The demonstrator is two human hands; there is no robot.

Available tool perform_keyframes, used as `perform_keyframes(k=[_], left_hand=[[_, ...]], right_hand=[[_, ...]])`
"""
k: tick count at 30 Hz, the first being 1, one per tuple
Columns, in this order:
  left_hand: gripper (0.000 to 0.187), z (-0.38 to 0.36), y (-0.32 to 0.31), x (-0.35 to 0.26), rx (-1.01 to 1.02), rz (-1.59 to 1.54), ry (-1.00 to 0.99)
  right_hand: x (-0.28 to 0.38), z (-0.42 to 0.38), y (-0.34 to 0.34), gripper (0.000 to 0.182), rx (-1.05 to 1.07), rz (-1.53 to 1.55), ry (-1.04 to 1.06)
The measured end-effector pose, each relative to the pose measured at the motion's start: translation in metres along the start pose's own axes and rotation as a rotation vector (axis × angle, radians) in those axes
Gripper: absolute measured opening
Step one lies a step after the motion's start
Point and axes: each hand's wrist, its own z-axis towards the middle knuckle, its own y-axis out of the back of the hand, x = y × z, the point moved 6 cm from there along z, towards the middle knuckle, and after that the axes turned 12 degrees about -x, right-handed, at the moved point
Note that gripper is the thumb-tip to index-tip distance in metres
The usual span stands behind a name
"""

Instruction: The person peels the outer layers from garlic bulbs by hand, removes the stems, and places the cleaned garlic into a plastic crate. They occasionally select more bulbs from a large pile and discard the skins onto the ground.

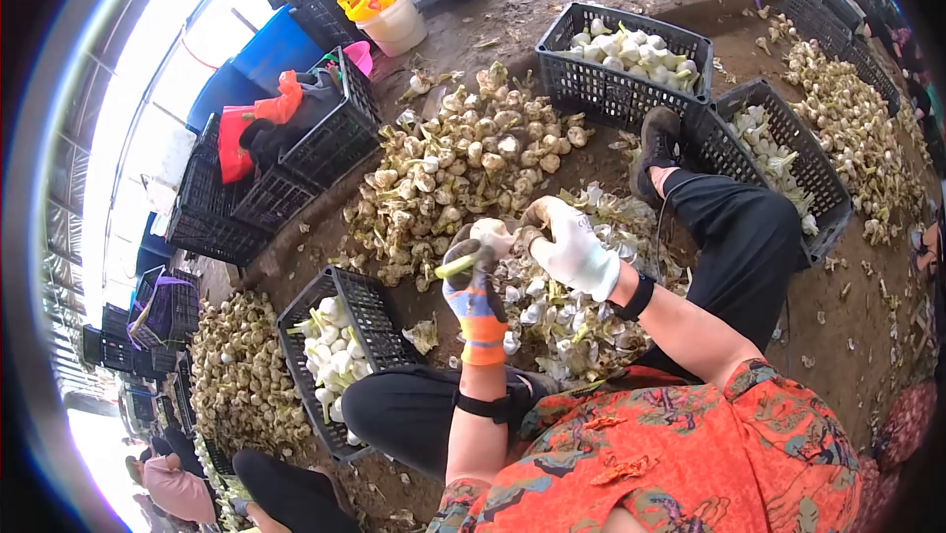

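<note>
A garlic bulb [492,233] with a short green stem is in my left hand [473,282], which wears a dark-palmed glove with an orange and blue cuff. The stem sticks out past the fingers on the left. My right hand [574,245], in a white glove with dirty fingertips, is closed against the right side of the bulb; the exact hold of its fingertips is hidden. Below both hands lies a heap of loose garlic skins and trimmings [562,321]. Beyond them is a large pile of untrimmed, soil-stained garlic [463,154].
A black crate [370,311] of white garlic stands by my left knee. Two more crates, one of bulbs [626,99] and one of stemmed pieces [833,173], flank my right foot. Stacked crates [330,134], a white bucket [396,26] and another garlic pile [246,370] stand left. A person [177,489] sits at lower left.
</note>
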Motion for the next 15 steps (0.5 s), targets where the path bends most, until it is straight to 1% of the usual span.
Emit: perform_keyframes(k=[1,2,4,5,8,9,12,13,15], left_hand=[[0.026,0.001,0.002,0.000,0.003,-0.084,0.036],[0.027,0.002,0.001,-0.002,0.007,-0.167,0.070],[0.028,-0.001,-0.004,-0.009,0.135,-0.111,0.000],[0.029,-0.003,-0.006,-0.012,0.200,-0.082,-0.032],[0.034,0.000,0.000,-0.002,0.215,-0.025,0.036],[0.039,-0.002,-0.003,-0.005,0.240,-0.058,0.039],[0.035,-0.003,0.006,0.005,0.159,-0.139,0.234],[0.037,-0.004,0.003,0.004,0.196,-0.199,0.230],[0.041,-0.006,-0.002,-0.001,0.265,-0.318,0.220]], right_hand=[[-0.007,0.001,0.001,0.014,-0.029,-0.048,0.004],[-0.011,0.003,0.002,0.013,-0.040,-0.120,0.067],[-0.018,0.010,0.006,0.012,-0.066,-0.262,0.195],[-0.020,0.012,0.010,0.012,-0.104,-0.261,0.213],[-0.058,0.018,0.021,0.014,-0.181,-0.277,0.024],[-0.063,0.019,0.026,0.017,-0.228,-0.305,0.041],[-0.088,0.012,0.031,0.018,-0.140,-0.408,-0.066],[-0.096,0.008,0.030,0.021,-0.116,-0.413,-0.115],[-0.113,-0.002,0.021,0.024,0.075,-0.431,-0.258]])
